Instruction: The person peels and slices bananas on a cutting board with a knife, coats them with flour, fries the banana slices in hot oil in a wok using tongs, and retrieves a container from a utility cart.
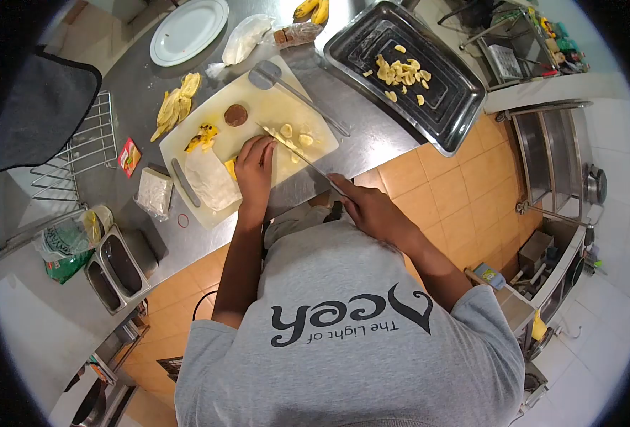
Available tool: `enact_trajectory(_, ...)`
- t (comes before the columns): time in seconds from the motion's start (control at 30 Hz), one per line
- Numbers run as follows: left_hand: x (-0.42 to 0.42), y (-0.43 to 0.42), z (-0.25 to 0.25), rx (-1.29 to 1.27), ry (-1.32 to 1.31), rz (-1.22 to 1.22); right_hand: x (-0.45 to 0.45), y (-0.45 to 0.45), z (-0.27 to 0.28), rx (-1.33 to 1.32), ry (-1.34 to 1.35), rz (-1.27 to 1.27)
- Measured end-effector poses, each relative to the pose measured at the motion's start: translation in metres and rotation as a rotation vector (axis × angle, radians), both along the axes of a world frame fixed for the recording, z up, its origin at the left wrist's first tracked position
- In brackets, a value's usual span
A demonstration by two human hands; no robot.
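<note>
On the white cutting board [272,99], my left hand [255,165] has its fingers bent round a banana [231,168], mostly hidden beneath them. My right hand [368,208] grips the handle of a knife [302,155], whose blade reaches across the board just beside my left fingertips. Several cut banana slices [305,140] lie around the blade. Also on the board are a brown round disc [236,114], a piece of banana peel [202,138], a pale flat wrapper sheet or stack [212,178], and a flat-headed metal turner [300,92].
A black baking tray [343,53] with banana slices sits at the right. Beyond the board are a white plate [165,53], plastic bags [247,39] and bananas [319,11]. Peels [175,107], a red sachet [129,158] and a wrapped white block [155,192] lie left.
</note>
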State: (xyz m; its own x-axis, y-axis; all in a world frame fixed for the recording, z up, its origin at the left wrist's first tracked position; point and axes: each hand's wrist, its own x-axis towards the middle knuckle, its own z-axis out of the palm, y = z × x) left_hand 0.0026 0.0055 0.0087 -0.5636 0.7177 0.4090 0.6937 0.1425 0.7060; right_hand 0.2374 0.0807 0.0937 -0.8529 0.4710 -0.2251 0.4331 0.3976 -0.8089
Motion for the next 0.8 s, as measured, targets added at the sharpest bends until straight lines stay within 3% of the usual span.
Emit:
enact_trajectory(0.27,0.001,0.003,0.000,-0.008,-0.007,0.032,0.001,0.009,-0.010,-0.160,0.073,0.009)
enact_trajectory(0.37,0.001,0.004,-0.003,-0.003,-0.017,0.050,0.013,0.006,-0.013,-0.055,0.140,0.006)
enact_trajectory(0.57,0.000,0.004,-0.002,0.010,0.013,0.039,0.023,0.011,0.025,-0.239,-0.254,-0.003)
enact_trajectory(0.8,0.000,0.005,-0.005,0.005,-0.007,0.039,0.020,0.010,0.027,-0.154,-0.031,0.028)
